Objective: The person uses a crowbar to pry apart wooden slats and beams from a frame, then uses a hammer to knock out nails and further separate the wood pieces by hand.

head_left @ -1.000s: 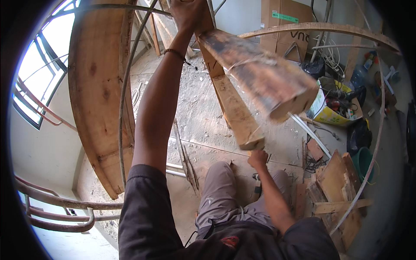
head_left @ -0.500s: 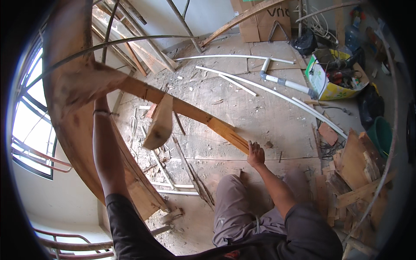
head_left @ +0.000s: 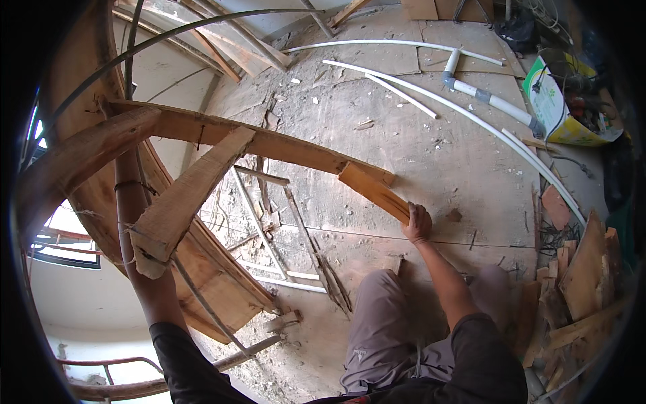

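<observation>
Holds a curved wooden beam (head_left: 289, 155) aslant, from the upper left of the view down to just right of centre. Clasps the short board (head_left: 370, 190) at the beam's lower right end with the right hand (head_left: 418, 224), closed firmly around the tip with bent fingers. Reaches with the left forearm (head_left: 128, 202), banded at the wrist by a dark bracelet (head_left: 132, 184), up the left side to behind the beam's upper left end. Cannot tell the left hand's grip there, neither its opening nor its hold, for lack of a clear sight past the wood. Has along the beam a tapering block (head_left: 192, 192), slanting toward the lower left with its rough end in front of the forearm, and a second block (head_left: 87, 148) at the far left.

Faces a large curved wooden panel (head_left: 222, 283) behind the arm at left, and a bent metal rod (head_left: 182, 29) across the upper left. Looks down on white pipes (head_left: 397, 44) at the upper right, near a yellow and green box (head_left: 546, 94), with scrap wood (head_left: 584, 276) piled at the lower right.
</observation>
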Tool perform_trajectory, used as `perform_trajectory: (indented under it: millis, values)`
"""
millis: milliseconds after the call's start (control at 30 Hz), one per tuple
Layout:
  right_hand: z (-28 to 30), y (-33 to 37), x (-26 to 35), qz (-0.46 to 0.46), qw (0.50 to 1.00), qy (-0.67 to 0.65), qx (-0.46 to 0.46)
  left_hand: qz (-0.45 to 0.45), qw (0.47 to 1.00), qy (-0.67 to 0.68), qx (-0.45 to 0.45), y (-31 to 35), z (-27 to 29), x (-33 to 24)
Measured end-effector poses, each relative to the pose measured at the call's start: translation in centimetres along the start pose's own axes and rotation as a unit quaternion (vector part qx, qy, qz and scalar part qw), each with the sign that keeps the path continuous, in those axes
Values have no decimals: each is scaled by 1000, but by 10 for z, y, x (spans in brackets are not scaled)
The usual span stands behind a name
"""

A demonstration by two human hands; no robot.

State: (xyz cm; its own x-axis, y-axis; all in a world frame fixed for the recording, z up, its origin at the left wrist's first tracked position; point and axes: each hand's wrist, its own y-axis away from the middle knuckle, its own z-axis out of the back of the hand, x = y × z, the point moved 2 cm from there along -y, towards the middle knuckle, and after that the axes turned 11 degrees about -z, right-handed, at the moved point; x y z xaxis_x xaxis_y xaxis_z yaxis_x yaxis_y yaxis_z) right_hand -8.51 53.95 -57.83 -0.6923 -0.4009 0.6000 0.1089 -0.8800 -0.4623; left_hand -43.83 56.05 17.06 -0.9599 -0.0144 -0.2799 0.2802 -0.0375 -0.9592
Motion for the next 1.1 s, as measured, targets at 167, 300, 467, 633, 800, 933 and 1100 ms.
perform_trajectory:
  millis: [167,300,467,633,800,933,1100]
  values:
    - [-15,-19,-28,-10,999,14,46,-9,1000,9,-2,6,-6,-5]
    - [3,-48,-36,29,995,7,91,-10,1000,-14,-11,8,10,2]
    - [62,-51,-38,8,985,29,169,-12,999,-28,-11,14,-9,-8]
    - [133,-42,-12,-43,959,100,260,-296,907,-297,28,23,-41,-10]
    - [224,-78,2,-41,925,202,320,106,988,99,41,72,-3,-179]
    - [261,-83,27,-9,922,238,306,87,958,274,3,91,25,-231]
    - [284,-135,38,-98,821,266,496,79,968,217,97,98,38,-253]
